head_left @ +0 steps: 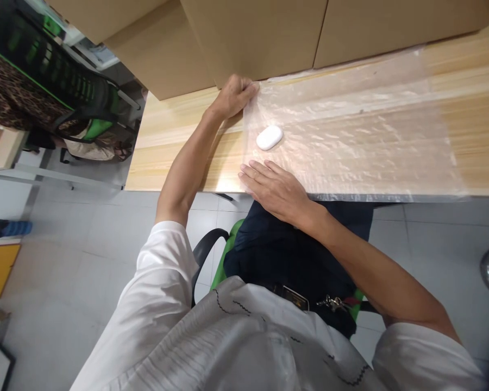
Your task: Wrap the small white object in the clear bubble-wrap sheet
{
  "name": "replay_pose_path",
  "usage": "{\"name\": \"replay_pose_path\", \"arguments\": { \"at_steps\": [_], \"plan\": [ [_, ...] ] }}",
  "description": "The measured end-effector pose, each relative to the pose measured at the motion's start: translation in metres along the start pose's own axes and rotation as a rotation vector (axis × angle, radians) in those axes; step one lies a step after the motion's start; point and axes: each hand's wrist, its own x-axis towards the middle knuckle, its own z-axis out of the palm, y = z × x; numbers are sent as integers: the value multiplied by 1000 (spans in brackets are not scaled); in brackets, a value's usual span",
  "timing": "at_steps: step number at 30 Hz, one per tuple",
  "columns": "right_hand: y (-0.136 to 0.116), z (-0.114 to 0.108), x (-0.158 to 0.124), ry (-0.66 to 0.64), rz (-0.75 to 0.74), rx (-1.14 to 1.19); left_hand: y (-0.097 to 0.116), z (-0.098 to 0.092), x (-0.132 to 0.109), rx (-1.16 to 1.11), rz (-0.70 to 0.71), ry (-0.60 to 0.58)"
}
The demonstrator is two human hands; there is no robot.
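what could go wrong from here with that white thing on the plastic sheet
The white oval object lies loose on the clear plastic sheet, so a tug by the left hand at the far corner might slide it.
The right hand lies close to it and could knock it.
The sheet's near side reaches the table edge, so it might catch on clothing.

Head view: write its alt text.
A person's left hand touches the far left corner of a clear plastic sheet on a table, the right hand flat by the near one. A white oval object lies on the sheet; cardboard boxes behind.
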Motion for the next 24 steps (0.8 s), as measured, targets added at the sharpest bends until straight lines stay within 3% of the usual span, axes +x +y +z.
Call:
{"name": "replay_pose_path", "arguments": {
  "at_steps": [7,24],
  "plan": [
    [0,-1,-2,5,2,46,-19,8,8,176,53,-1],
    [-2,-9,-5,-48,20,114,-18,13,9,246,74,30]
  ]
}}
